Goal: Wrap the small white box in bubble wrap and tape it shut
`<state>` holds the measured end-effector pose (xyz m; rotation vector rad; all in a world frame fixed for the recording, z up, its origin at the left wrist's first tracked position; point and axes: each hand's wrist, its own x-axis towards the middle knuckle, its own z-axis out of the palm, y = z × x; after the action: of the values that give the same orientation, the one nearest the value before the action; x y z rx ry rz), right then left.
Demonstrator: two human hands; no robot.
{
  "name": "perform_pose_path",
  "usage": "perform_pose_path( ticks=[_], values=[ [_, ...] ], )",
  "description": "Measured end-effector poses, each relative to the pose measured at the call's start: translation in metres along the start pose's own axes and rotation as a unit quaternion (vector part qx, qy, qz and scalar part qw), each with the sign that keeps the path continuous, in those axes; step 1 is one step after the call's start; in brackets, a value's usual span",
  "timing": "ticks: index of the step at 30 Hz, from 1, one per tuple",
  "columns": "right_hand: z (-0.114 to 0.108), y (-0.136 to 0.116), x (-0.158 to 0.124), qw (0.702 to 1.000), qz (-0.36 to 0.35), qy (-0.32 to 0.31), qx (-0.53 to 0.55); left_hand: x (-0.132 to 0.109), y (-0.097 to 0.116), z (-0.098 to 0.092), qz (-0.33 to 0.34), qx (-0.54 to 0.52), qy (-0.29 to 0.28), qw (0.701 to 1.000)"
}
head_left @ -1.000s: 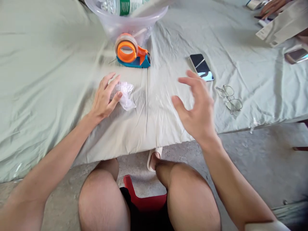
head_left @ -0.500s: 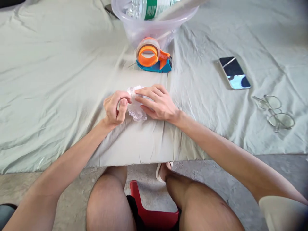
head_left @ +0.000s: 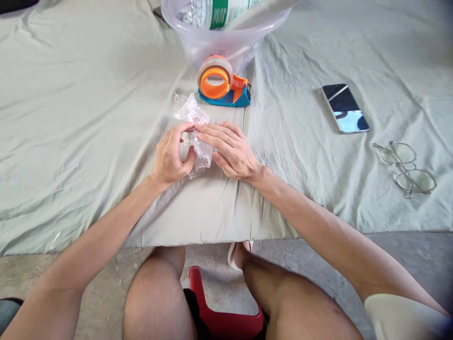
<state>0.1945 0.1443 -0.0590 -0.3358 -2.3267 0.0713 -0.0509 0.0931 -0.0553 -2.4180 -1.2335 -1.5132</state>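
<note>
A crumpled sheet of clear plastic wrap (head_left: 202,150) lies on the cloth between my two hands and stretches out beyond the fingertips. My left hand (head_left: 172,153) is curved at its left side, thumb and index finger apart, with the index fingertip touching the plastic. From the right, my right hand (head_left: 230,150) lays its outstretched fingers over the plastic, the fingertips meeting those of the left. Part of the plastic is hidden under the right fingers. Just beyond it stands an orange and blue tape dispenser (head_left: 224,87) with a roll of tape on it.
A translucent plastic basket (head_left: 226,40) holding a bottle with a green label (head_left: 228,12) stands behind the dispenser. To the right lie a phone (head_left: 345,107) and a pair of glasses (head_left: 405,166). The cloth-covered table (head_left: 88,118) ends in front of my knees, above a red stool (head_left: 230,321).
My left hand has opened from a closed curl, its thumb moving away from the fingers. The plastic now spreads farther up toward the dispenser. My right hand has barely moved.
</note>
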Motion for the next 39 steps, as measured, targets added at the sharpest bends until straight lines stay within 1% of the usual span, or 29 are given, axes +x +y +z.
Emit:
perform_pose_path(
  ticks=[2, 5, 10, 13, 15, 17, 20, 22, 24, 27, 30, 34, 36, 37, 39],
  values=[
    [-0.002, -0.001, 0.002, 1.000, -0.012, -0.005, 0.001, 0.000, -0.001, 0.000, -0.021, 0.011, 0.000, 1.000],
    [-0.001, -0.001, 0.003, 0.999, -0.026, -0.044, 0.019, -0.001, -0.004, 0.000, -0.059, 0.041, -0.005, 0.997],
    [0.006, 0.001, 0.004, 0.998, -0.030, -0.055, 0.024, -0.004, -0.017, 0.002, -0.076, 0.064, -0.008, 0.995],
    [0.003, -0.001, 0.008, 0.993, -0.028, -0.105, 0.035, -0.004, -0.019, 0.001, -0.115, 0.094, -0.019, 0.989],
    [-0.001, -0.004, 0.010, 0.992, -0.012, -0.118, 0.036, -0.004, -0.019, -0.001, -0.146, 0.111, -0.039, 0.982],
    [-0.005, -0.007, 0.010, 0.994, 0.024, -0.105, 0.021, -0.003, -0.017, -0.003, -0.175, 0.120, -0.058, 0.976],
    [-0.007, -0.008, 0.008, 0.991, 0.119, -0.064, -0.024, -0.003, -0.018, -0.006, -0.229, 0.133, -0.078, 0.961],
    [-0.005, -0.008, 0.005, 0.979, 0.197, -0.029, -0.049, -0.004, -0.019, -0.006, -0.268, 0.145, -0.090, 0.948],
    [-0.003, -0.005, 0.004, 0.962, 0.266, 0.015, -0.062, -0.004, -0.019, -0.006, -0.291, 0.158, -0.103, 0.938],
    [0.001, 0.000, 0.003, 0.935, 0.336, 0.086, -0.068, -0.001, -0.012, -0.006, -0.283, 0.180, -0.132, 0.933],
    [0.003, 0.005, 0.003, 0.915, 0.380, 0.112, -0.072, 0.006, -0.002, -0.008, -0.253, 0.189, -0.163, 0.934],
    [0.007, 0.013, 0.001, 0.895, 0.428, 0.106, -0.075, 0.012, 0.006, -0.010, -0.220, 0.188, -0.210, 0.934],
    [0.008, 0.016, -0.001, 0.886, 0.448, 0.095, -0.077, 0.013, 0.006, -0.009, -0.220, 0.193, -0.216, 0.932],
    [0.008, 0.017, -0.001, 0.886, 0.447, 0.092, -0.080, 0.012, 0.006, -0.009, -0.224, 0.197, -0.213, 0.930],
    [0.007, 0.016, -0.001, 0.898, 0.420, 0.098, -0.090, 0.012, 0.006, -0.009, -0.231, 0.210, -0.201, 0.929]
  ],
)
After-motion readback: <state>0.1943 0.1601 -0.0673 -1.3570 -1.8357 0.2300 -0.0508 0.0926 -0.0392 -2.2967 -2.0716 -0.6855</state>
